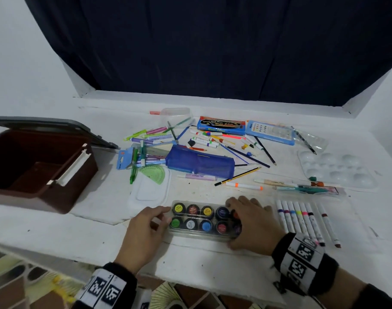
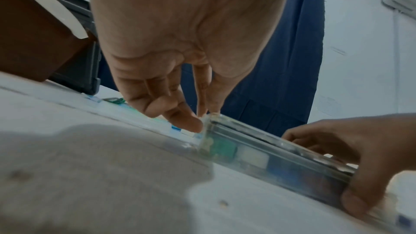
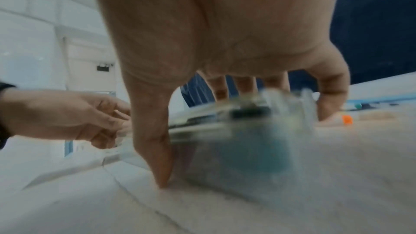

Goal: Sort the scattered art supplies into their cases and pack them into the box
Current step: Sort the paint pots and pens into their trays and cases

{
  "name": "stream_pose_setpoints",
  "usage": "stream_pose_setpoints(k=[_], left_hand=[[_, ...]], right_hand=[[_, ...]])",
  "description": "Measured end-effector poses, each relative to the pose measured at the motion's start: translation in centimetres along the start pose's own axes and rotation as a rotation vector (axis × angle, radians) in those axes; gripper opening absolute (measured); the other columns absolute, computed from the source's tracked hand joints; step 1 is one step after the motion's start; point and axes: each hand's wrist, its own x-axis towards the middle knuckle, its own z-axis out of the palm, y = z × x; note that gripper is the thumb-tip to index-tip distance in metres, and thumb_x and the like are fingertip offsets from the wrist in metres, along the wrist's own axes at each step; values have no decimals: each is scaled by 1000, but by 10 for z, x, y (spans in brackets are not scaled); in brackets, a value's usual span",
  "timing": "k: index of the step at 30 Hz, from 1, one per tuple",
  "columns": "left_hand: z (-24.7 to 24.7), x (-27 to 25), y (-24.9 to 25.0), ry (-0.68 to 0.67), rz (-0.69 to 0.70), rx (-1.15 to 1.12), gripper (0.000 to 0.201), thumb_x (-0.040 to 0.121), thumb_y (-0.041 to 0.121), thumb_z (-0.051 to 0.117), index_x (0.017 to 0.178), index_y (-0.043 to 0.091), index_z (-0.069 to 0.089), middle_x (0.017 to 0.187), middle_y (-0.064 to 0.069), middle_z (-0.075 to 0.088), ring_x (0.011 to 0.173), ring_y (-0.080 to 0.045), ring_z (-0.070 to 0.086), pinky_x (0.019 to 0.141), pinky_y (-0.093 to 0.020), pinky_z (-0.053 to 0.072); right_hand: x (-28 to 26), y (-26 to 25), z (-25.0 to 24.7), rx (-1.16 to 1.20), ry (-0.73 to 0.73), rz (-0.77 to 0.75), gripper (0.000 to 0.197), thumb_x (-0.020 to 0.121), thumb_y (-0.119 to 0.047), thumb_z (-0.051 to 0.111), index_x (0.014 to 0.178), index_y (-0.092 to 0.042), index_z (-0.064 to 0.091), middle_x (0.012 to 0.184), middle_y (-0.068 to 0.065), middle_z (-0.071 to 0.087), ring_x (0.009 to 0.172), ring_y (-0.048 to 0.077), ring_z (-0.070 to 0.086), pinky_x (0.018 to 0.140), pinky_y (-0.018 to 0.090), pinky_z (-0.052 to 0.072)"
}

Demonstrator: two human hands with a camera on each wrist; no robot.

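Observation:
A clear plastic paint case (image 1: pixel 201 219) holding two rows of coloured paint pots lies near the table's front edge. My left hand (image 1: pixel 166 217) holds its left end, with curled fingertips (image 2: pixel 191 124) on the case corner (image 2: pixel 216 131). My right hand (image 1: pixel 235 224) covers the right end and grips it, thumb on the near side and fingers over the top; the right wrist view shows this blurred grip (image 3: pixel 213 131). The brown box (image 1: pixel 34 197) stands open at the left with its lid tipped back, and what shows of its inside holds nothing.
A blue pouch (image 1: pixel 199 163), green protractor (image 1: pixel 155 175), clear lid (image 1: pixel 150 188) and several loose pens and pencils (image 1: pixel 150 137) lie mid-table. Several markers (image 1: pixel 302 221) lie in a row right of my hand. A white palette (image 1: pixel 337 168) and watercolour box (image 1: pixel 221 126) sit further back.

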Motion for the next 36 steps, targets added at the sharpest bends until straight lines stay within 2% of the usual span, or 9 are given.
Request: stream_pose_setpoints(k=[4,9,13,18,22,25,29,32,36], left_hand=[[-9,-6,-6,40,-59,-177,24,90,19,71,101,40,68,97,7,66,79,-13,67,69,-23,53],[-55,-5,-1,61,-10,-297,29,92,35,64,119,46,65,107,15,60,89,-14,69,73,-27,56],[-114,-1,-10,121,51,-327,37,91,39,60,128,46,59,115,13,63,91,-14,68,76,-29,55],[-194,8,-44,230,155,-326,26,94,32,58,118,31,66,96,-1,67,82,-21,62,75,-38,52],[-259,18,-78,325,236,-264,19,92,24,61,107,20,70,100,0,70,84,-17,65,74,-28,51],[-306,33,-111,355,226,-191,17,93,27,60,107,23,69,98,3,69,84,-14,64,72,-20,49],[-354,65,-152,370,263,1,16,95,29,58,109,30,65,97,8,64,86,-12,60,74,-21,45],[-378,93,-184,333,274,162,22,99,40,55,118,30,61,108,9,60,102,-11,57,89,-25,44],[-395,124,-218,178,255,315,45,96,58,36,130,33,52,123,10,53,117,-14,50,99,-31,40]], right_hand=[[-1,-3,-1,61,141,-36,90,51,-58,71,132,-42,34,122,-19,40,113,13,38,88,36,35],[-3,-33,3,244,360,-73,87,43,-55,73,125,-45,44,115,-26,45,105,9,44,85,39,40],[6,-80,-2,279,536,-130,88,41,-54,74,125,-40,51,115,-23,51,106,11,50,84,43,46],[30,-166,-9,377,636,-186,88,47,-57,80,128,-39,52,118,-24,51,104,8,49,85,42,48],[56,-239,-17,392,702,-226,88,49,-55,83,130,-38,54,118,-28,51,104,4,49,85,35,48],[78,-285,-25,355,727,-240,88,49,-56,80,131,-35,55,118,-24,53,106,7,49,86,40,46],[114,-333,-39,264,670,-216,90,50,-63,69,134,-35,53,120,-19,55,112,10,46,94,42,42],[141,-357,-47,174,601,-209,91,53,-66,63,137,-34,50,122,-15,53,114,12,42,95,40,36],[172,-380,-47,78,528,-228,90,60,-59,72,142,-32,45,126,-14,50,117,10,36,96,38,30]])
